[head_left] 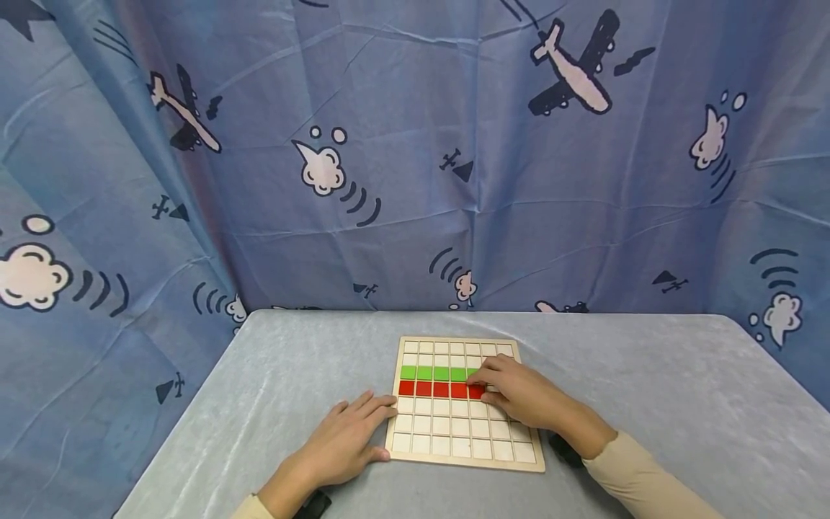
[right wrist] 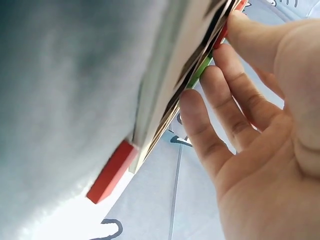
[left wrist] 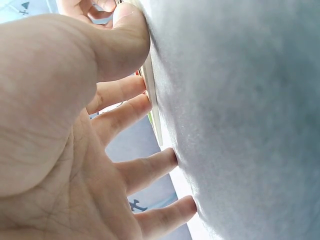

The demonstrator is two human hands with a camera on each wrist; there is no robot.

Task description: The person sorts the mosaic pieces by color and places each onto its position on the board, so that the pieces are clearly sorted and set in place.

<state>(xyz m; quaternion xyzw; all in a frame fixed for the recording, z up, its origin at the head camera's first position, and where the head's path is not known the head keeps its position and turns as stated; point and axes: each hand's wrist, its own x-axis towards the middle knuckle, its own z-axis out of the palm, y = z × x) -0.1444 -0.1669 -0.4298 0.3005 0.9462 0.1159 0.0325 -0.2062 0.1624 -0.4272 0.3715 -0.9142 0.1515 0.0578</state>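
Note:
A square wooden grid board (head_left: 467, 460) lies on the table, with a row of green tiles (head_left: 424, 373) and, nearer the person, a row of red tiles (head_left: 431, 389). My right hand (head_left: 525, 395) reaches over the board's right side. Its thumb and index finger pinch the red tile (head_left: 476, 392) at the right end of the red row, while the other fingertips lie by the green row. My left hand (head_left: 346, 440) rests with spread fingers at the board's left edge; in the left wrist view its thumb (left wrist: 132, 37) touches the board's side.
In the right wrist view, a loose red block (right wrist: 112, 172) lies on the table against the board's edge; in the head view the right hand hides it. A grey cloth covers the table (head_left: 311, 353). Behind it hangs a blue curtain (head_left: 402, 187) printed with planes.

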